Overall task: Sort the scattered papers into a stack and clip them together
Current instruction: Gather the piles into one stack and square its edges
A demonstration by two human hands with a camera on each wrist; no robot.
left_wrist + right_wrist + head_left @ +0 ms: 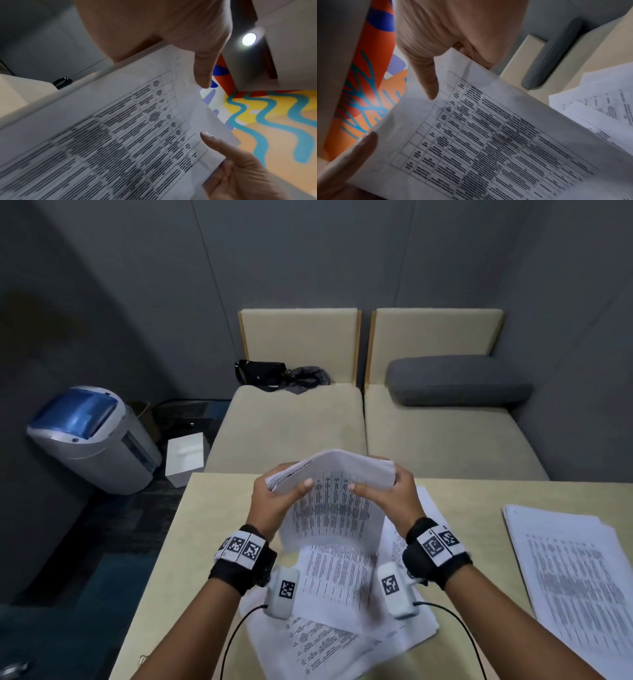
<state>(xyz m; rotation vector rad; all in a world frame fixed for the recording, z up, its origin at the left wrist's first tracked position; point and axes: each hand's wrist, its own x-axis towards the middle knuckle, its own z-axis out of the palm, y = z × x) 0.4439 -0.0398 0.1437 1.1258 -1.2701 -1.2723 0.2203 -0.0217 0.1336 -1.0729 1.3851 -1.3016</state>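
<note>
I hold a thick bundle of printed papers (337, 469) in the air over the far side of the table, one hand at each end. My left hand (284, 498) grips its left end and my right hand (390, 491) grips its right end, thumbs on the near face. The front sheet (332, 518), printed with a table, hangs down from the bundle. The left wrist view shows that sheet (120, 135) under my left thumb (204, 73). It also shows (488, 135) below my right thumb (428, 83) in the right wrist view. More loose papers (342, 597) lie overlapping on the table below my wrists.
A separate pile of printed sheets (575, 570) lies at the right of the beige table (205, 529). Beyond the table are beige seats (291, 422) with a black bag (260, 371) and a grey cushion (459, 381). A grey and blue bin (92, 440) and a white box (185, 457) stand on the floor at left.
</note>
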